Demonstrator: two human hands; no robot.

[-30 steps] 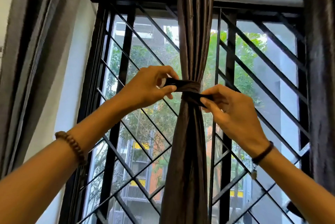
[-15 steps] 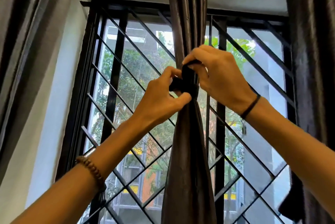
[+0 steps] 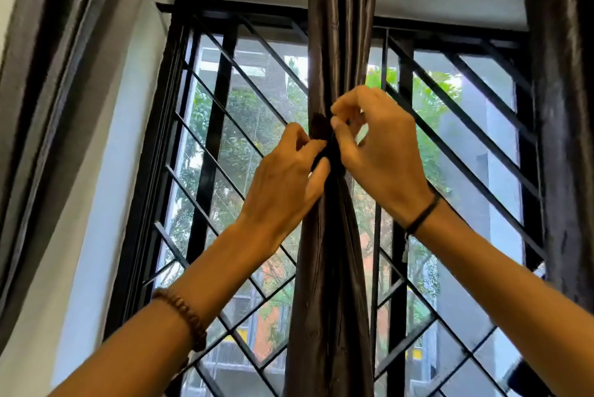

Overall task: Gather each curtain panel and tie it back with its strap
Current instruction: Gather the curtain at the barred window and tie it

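The left hand [image 3: 283,184] and right hand [image 3: 382,152] pinch the half-hidden strap [image 3: 320,126] round the curtain [image 3: 328,300].

Pretty sure this was somebody's home, a flat or apartment room, going by what I saw on the head cam. I was looking up at a tall window with a black metal grille [image 3: 210,152] of diagonal bars, set into a plain white wall [image 3: 106,204]. Shiny dark drapes hung from up top: one curtain panel [image 3: 331,300] bunched in the middle, a left curtain [image 3: 41,91] at the edge and a right curtain [image 3: 565,139] opposite. Through the glass I could make out green trees [image 3: 239,146] and a multi-storey building [image 3: 264,337] with orange-red walls, so it felt like a residential block. Which room it was, I couldn't tell.
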